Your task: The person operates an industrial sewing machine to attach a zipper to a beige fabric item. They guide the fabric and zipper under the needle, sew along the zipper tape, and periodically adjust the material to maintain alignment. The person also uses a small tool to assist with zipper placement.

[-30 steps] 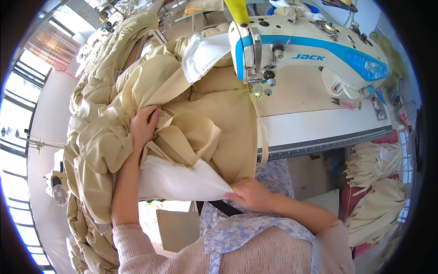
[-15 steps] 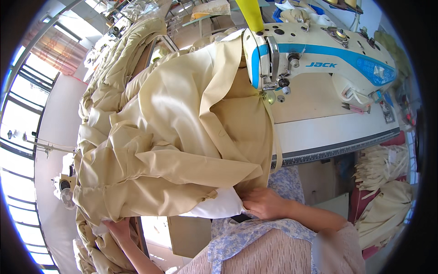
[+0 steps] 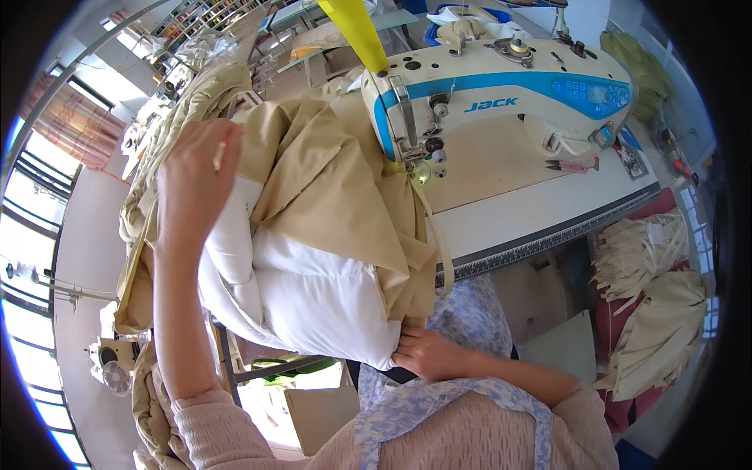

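Observation:
A large beige padded garment (image 3: 313,180) is spread over the left end of the sewing table, its puffy white lining (image 3: 321,301) turned up toward me. My left hand (image 3: 200,172) is raised at the garment's far left, fingers curled in on its fabric. By the table's front edge, my right hand (image 3: 427,354) is closed on the near corner, where white lining meets beige cloth. Part of the beige cloth reaches under the needle area of the white and blue sewing machine (image 3: 501,102). A narrow beige strip (image 3: 440,243) hangs from there over the table edge.
Small pink-handled snips (image 3: 576,165) lie on the sewing table (image 3: 540,215), right of the needle. A ruler strip (image 3: 548,235) runs along its front edge. Beige pieces (image 3: 658,337) are stacked at the lower right. More padded beige garments (image 3: 157,392) hang at the left.
My left hand has come up from the lower left to the garment's far left. The beige outer side has been folded back, baring much more white lining. My right hand stays at the near corner.

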Motion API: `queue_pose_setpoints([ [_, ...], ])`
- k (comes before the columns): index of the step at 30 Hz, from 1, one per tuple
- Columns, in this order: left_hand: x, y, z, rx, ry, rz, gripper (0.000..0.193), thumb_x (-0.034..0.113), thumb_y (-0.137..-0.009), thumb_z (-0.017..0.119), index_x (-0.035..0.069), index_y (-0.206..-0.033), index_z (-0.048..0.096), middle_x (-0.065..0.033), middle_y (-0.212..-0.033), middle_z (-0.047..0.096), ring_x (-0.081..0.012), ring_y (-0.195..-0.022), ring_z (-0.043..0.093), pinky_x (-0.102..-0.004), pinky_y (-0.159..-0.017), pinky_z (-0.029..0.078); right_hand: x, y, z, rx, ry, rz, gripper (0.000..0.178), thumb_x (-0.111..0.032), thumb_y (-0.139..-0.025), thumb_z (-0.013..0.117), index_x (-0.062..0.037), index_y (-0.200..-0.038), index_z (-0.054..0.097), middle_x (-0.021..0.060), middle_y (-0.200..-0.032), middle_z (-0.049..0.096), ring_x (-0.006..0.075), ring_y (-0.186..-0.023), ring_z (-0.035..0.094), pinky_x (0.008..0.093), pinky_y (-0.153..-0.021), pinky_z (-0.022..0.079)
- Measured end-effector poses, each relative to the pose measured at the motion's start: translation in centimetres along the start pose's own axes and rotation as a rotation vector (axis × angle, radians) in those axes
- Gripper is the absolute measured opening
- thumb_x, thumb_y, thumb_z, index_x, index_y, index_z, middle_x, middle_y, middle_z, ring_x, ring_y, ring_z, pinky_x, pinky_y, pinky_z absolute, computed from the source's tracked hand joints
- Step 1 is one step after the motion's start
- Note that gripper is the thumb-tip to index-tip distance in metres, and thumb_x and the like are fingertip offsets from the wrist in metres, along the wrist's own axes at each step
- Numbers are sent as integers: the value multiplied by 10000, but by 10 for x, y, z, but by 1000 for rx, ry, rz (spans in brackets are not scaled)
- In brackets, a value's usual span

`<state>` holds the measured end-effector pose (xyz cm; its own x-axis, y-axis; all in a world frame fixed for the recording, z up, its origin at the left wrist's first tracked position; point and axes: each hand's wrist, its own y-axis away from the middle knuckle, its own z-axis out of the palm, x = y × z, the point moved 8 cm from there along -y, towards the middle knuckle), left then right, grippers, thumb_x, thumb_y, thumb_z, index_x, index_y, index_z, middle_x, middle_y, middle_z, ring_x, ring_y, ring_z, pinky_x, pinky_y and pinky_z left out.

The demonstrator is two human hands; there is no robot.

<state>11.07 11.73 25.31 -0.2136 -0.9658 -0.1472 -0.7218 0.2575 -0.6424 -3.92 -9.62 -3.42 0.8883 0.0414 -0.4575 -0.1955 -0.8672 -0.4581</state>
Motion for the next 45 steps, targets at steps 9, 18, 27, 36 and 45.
queue_pose_setpoints([
  [9, 47, 182, 170, -578, 110, 62, 694, 167, -958, 638, 256, -1596, 377, -59, -1658, 339, -313, -1470, 414, -454, -1209, 345, 22, 24, -10, 213, -148, 281, 156, -150, -926, 641, -11, -993, 659, 126, -916, 706, 307, -876, 671, 425, -839, 527],
  [18, 109, 113, 99, -354, 326, -56, 203, -35, -857, 612, 27, -1042, 667, -138, -1310, 638, -329, -1290, 562, -455, -1144, 422, 15, 22, -3, 41, -81, 186, 139, -145, -885, 637, -40, -964, 679, 130, -919, 709, 316, -890, 667, 437, -862, 509],
  [27, 132, 157, 152, -414, 362, 109, 158, 148, -854, 752, 72, -864, 614, -78, -755, 648, -275, -753, 649, -423, -688, 528, 38, 46, -23, 37, -504, 518, 221, -212, -991, 612, -6, -999, 691, 137, -969, 734, 290, -1012, 688, 392, -896, 535],
  [36, 190, 116, 132, -292, 334, 183, 463, 82, -839, 700, 33, -1291, 610, -102, -1217, 651, -290, -1137, 637, -393, -938, 541, 131, 108, -30, 409, -641, 926, 292, -265, -1054, 616, 5, -1087, 720, 101, -1009, 755, 152, -972, 702, 300, -835, 545],
  [45, 195, 129, 174, -319, 356, 209, 555, 64, -811, 746, 23, -1348, 614, -115, -1351, 635, -277, -1214, 631, -368, -974, 551, 59, 48, -90, 127, -599, 386, 107, -130, -1002, 636, -24, -1011, 647, 116, -887, 623, 303, -796, 624, 378, -700, 506],
])
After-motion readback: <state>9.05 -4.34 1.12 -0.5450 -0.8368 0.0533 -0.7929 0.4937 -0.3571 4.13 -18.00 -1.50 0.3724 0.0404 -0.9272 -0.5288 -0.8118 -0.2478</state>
